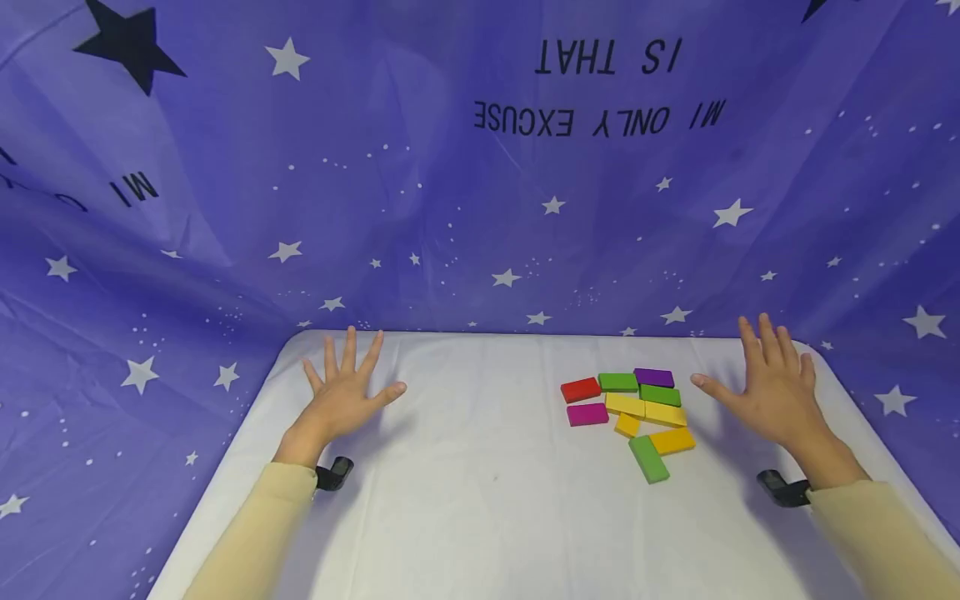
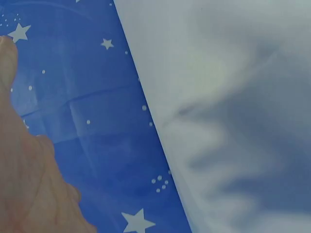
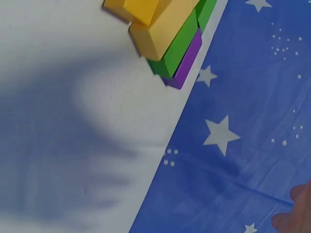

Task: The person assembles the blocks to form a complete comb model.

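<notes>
Both hands hover over a white table with fingers spread. My left hand (image 1: 342, 398) is above the table's left side and holds nothing; its nearest surroundings are bare cloth. My right hand (image 1: 780, 400), also holding nothing, is just right of a group of coloured blocks. In that group lie a red block (image 1: 581, 390), a magenta block (image 1: 587, 415), a purple block (image 1: 654, 377), several yellow blocks (image 1: 672, 441) and several green blocks (image 1: 648, 460). The purple block (image 3: 186, 63) also shows in the right wrist view, beside green and yellow ones. Only part of each hand appears in its wrist view.
The white tabletop (image 1: 465, 500) ends at a purple-blue curtain (image 1: 450, 208) with stars and upside-down lettering, which stands behind and at both sides. A black strap mount (image 1: 335, 473) sits at the left wrist and another mount (image 1: 783, 488) at the right.
</notes>
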A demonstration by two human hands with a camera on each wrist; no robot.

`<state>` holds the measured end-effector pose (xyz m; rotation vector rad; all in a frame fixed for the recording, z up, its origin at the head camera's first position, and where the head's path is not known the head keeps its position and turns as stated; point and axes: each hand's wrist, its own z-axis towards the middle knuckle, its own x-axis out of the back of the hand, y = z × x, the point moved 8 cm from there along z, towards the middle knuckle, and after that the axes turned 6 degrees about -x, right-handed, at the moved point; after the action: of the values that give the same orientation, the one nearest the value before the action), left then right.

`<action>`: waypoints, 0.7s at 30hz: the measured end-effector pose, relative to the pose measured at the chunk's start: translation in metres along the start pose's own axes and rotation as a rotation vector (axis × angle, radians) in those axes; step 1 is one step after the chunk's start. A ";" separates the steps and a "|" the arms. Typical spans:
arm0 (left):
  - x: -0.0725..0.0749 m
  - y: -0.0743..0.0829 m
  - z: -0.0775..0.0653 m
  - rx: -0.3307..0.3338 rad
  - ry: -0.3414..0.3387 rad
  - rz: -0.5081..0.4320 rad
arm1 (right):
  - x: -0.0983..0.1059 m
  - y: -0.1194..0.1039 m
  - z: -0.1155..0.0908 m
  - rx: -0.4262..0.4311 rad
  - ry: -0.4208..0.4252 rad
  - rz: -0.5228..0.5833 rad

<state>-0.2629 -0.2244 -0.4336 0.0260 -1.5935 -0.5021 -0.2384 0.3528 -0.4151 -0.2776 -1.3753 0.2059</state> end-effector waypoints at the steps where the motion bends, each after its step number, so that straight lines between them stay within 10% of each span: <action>1: -0.002 0.002 0.000 -0.002 -0.002 -0.008 | -0.001 -0.001 -0.001 0.003 0.004 0.006; 21: -0.038 0.045 0.010 -0.074 0.021 -0.142 | -0.028 -0.038 -0.023 0.030 0.021 0.083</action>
<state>-0.2558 -0.1691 -0.4551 0.0893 -1.5585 -0.6690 -0.2212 0.3059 -0.4335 -0.3119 -1.3397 0.2914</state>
